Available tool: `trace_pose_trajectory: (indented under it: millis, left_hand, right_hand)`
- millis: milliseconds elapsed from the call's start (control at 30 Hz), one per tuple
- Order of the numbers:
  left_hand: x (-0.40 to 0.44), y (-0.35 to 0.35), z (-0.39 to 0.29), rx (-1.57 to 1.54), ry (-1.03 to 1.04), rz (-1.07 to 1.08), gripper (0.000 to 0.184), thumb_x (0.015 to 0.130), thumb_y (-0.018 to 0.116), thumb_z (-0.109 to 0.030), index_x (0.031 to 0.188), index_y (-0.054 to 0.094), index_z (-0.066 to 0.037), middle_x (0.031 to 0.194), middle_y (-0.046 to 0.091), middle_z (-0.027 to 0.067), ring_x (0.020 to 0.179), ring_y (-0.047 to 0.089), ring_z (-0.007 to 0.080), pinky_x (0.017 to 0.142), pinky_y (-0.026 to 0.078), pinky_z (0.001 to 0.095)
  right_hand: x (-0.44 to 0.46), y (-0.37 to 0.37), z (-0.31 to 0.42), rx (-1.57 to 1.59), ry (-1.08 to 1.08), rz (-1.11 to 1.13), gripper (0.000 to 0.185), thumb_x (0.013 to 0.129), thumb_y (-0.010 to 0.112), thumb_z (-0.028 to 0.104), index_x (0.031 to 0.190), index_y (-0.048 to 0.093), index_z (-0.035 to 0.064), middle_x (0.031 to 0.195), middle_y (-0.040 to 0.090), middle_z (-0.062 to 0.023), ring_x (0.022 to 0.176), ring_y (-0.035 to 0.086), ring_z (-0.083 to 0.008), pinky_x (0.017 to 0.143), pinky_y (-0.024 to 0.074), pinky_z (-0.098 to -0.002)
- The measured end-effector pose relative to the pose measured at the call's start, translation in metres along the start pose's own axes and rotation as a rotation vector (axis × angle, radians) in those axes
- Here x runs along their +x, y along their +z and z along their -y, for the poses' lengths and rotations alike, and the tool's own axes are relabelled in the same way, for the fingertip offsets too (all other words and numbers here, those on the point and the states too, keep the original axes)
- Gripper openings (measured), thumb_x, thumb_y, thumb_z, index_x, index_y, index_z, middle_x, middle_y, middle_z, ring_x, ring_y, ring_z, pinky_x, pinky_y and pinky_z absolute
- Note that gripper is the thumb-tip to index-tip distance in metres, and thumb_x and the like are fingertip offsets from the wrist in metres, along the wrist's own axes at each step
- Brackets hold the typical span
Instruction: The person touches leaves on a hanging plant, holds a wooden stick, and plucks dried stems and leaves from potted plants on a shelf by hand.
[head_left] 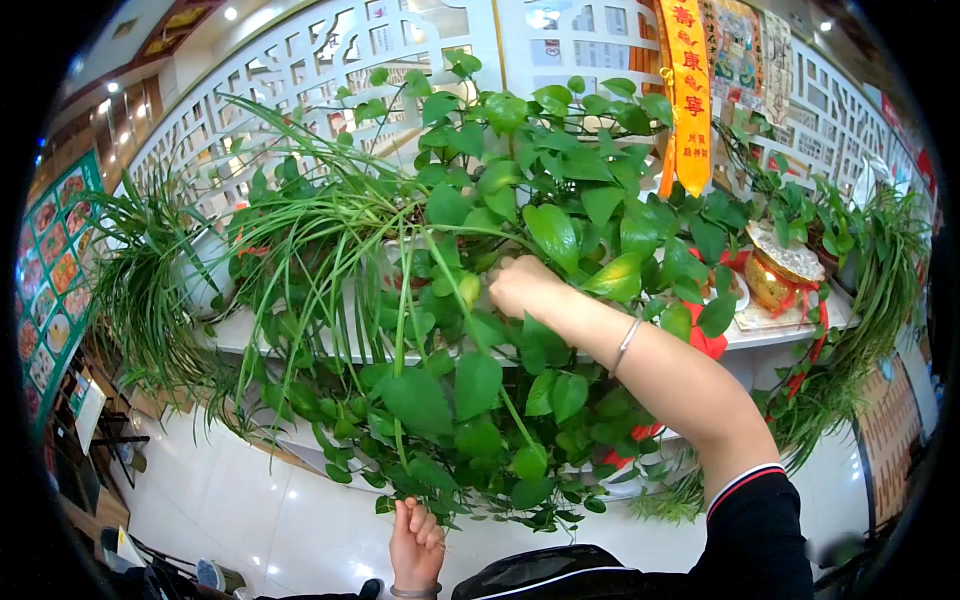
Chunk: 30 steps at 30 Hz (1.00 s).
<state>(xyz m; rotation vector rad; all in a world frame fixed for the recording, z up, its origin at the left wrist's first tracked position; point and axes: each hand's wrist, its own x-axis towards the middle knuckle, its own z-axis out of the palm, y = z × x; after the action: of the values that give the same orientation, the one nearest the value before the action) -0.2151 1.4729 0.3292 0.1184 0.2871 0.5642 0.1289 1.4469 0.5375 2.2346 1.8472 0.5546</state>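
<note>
My right hand [525, 286] reaches into the middle of a leafy pothos plant [478, 384], its fingers curled closed among the stems. Leaves hide the fingertips, so what they grip cannot be made out. A silver bracelet [626, 345] circles that wrist. Low down, my left hand [416, 540] is closed with its fingers bent, just beneath the lowest trailing leaves. Whether a thin stem is pinched in it is too small to tell. A spider plant [345, 225] spreads long narrow leaves to the left of my right hand.
The plants stand on a white shelf [240, 332] before a white lattice screen [300, 70]. To the right sit a gold pot [776, 280] and red ribbons [708, 335]. A yellow banner [690, 100] hangs above. More spider plants [140, 275] flank the shelf, over a shiny tiled floor [310, 530].
</note>
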Motion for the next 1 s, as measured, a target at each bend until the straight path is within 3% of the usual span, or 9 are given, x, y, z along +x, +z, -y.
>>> trace_pose_trajectory:
  millis: [67,200,300,333,467,567,767,967,1000]
  left_hand:
    - [0.002,-0.001,0.003,0.019,-0.003,-0.010,0.026,0.098,0.039,-0.030,0.092,0.053,-0.009,0.060,0.035,-0.0043,0.046,0.025,0.0058,0.038,0.021,0.0203]
    - [0.003,0.000,0.013,0.056,-0.013,-0.037,0.026,0.097,0.040,-0.030,0.091,0.053,-0.009,0.060,0.035,-0.0045,0.045,0.025,0.0057,0.038,0.022,0.0199]
    - [0.004,0.005,0.019,0.079,-0.021,-0.060,0.026,0.097,0.040,-0.030,0.091,0.053,-0.009,0.060,0.035,-0.0046,0.045,0.025,0.0057,0.038,0.022,0.0198]
    - [0.004,0.007,0.021,0.086,-0.025,-0.068,0.026,0.097,0.040,-0.031,0.090,0.053,-0.009,0.060,0.035,-0.0046,0.045,0.025,0.0058,0.038,0.022,0.0197]
    - [0.005,0.013,0.029,0.123,-0.024,-0.078,0.027,0.097,0.039,-0.031,0.091,0.053,-0.009,0.060,0.034,-0.0044,0.045,0.025,0.0058,0.037,0.022,0.0198]
    - [0.004,0.016,0.033,0.131,-0.010,-0.078,0.028,0.097,0.039,-0.031,0.091,0.054,-0.008,0.059,0.034,-0.0041,0.045,0.025,0.0059,0.037,0.021,0.0199]
    - [0.001,0.011,0.036,0.086,-0.003,-0.083,0.027,0.097,0.040,-0.031,0.091,0.054,-0.008,0.059,0.034,-0.0038,0.046,0.024,0.0063,0.037,0.020,0.0203]
    - [0.000,0.004,0.029,0.017,0.007,-0.052,0.027,0.097,0.039,-0.031,0.092,0.053,-0.008,0.060,0.034,-0.0036,0.046,0.025,0.0065,0.038,0.021,0.0202]
    - [0.000,0.001,0.027,0.005,0.012,-0.039,0.028,0.097,0.038,-0.031,0.092,0.053,-0.008,0.060,0.034,-0.0035,0.047,0.025,0.0063,0.039,0.022,0.0198]
  right_hand:
    - [-0.009,0.003,-0.001,-0.046,-0.096,-0.017,0.014,0.071,0.058,0.020,0.073,0.070,0.0130,0.082,0.066,-0.0061,0.090,0.056,-0.0255,0.069,0.0465,-0.0367]
    - [-0.028,0.018,0.010,-0.214,-0.144,-0.106,0.017,0.069,0.062,0.024,0.082,0.068,0.0152,0.089,0.064,-0.0029,0.092,0.054,-0.0205,0.073,0.0416,-0.0298]
    - [-0.028,0.043,0.010,-0.249,-0.227,-0.313,0.012,0.064,0.056,0.023,0.062,0.059,0.0113,0.076,0.057,-0.0024,0.081,0.050,-0.0207,0.068,0.0389,-0.0325]
    - [-0.031,0.043,0.012,-0.285,-0.241,-0.189,0.013,0.065,0.056,0.024,0.066,0.058,0.0112,0.079,0.057,-0.0018,0.082,0.050,-0.0197,0.067,0.0381,-0.0313]
    - [-0.036,0.038,0.019,-0.287,-0.131,-0.123,0.029,0.063,0.067,0.028,0.086,0.064,0.0106,0.087,0.058,0.0023,0.101,0.048,-0.0166,0.081,0.0366,-0.0253]
    - [-0.035,0.045,0.014,-0.258,-0.187,-0.193,0.028,0.064,0.066,0.027,0.086,0.064,0.0101,0.088,0.059,-0.0007,0.098,0.050,-0.0184,0.079,0.0392,-0.0263]
    - [-0.015,0.016,0.006,0.096,0.011,-0.382,0.016,0.068,0.058,0.015,0.075,0.063,0.0022,0.080,0.059,-0.0086,0.082,0.054,-0.0234,0.067,0.0468,-0.0354]
    - [0.019,0.001,-0.015,0.387,0.227,-0.169,0.012,0.061,0.066,0.005,0.073,0.067,0.0013,0.082,0.064,-0.0185,0.080,0.063,-0.0306,0.069,0.0504,-0.0372]
    - [0.024,0.003,-0.013,0.287,0.261,-0.213,0.009,0.062,0.064,0.004,0.069,0.067,0.0036,0.077,0.064,-0.0182,0.076,0.064,-0.0303,0.068,0.0502,-0.0386]
